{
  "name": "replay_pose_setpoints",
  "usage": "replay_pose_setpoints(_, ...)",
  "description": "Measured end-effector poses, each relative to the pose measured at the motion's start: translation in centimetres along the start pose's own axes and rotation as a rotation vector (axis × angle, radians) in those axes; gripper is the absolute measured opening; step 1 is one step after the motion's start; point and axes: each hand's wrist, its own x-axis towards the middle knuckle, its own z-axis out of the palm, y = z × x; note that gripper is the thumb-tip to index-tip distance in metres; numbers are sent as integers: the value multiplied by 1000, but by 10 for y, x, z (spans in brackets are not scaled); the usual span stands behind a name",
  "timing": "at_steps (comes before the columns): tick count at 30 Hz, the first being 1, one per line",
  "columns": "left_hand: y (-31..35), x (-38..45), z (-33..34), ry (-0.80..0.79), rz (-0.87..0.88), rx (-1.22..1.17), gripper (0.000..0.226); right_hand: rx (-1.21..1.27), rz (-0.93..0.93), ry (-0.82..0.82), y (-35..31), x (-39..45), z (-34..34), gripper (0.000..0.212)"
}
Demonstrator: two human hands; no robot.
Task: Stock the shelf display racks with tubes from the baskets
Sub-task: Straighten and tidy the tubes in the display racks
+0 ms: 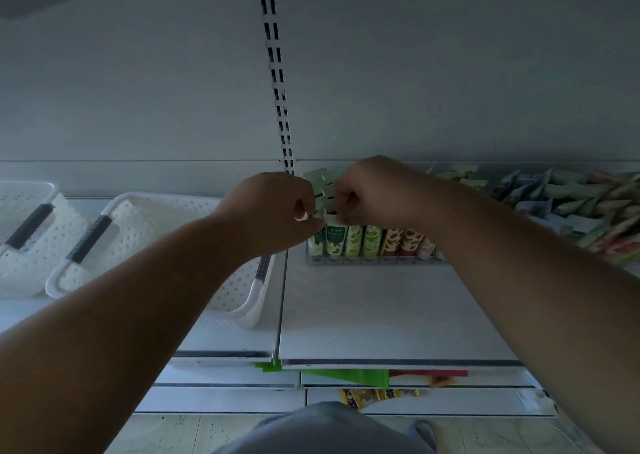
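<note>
Both hands seemingly pinching tube, rack's left edge

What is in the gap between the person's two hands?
In the head view, green-and-white tubes standing in the wire display rack fill the gap between the left hand and the right hand.

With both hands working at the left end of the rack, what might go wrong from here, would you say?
1. Both hands, left and right, crowd one green tube; it may jam or tip against its neighbours.
2. The right forearm crosses the rack and could knock the red tubes.
3. The loose tube pile beside the right arm could slide.
</note>
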Motion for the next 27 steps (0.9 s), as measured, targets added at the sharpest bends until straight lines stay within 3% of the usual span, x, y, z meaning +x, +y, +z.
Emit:
replay_pose_setpoints(3,4,1,2,-24,-8,68,6,2,36,-13,-1,1,2,9)
replay_pose_setpoints(18,0,1,2,1,22,90,11,54,65,71,1,-4,2,9)
replay_pose_setpoints(27,10,6,-1,134,6,-2,6,108,69,365,37,-19,-16,9)
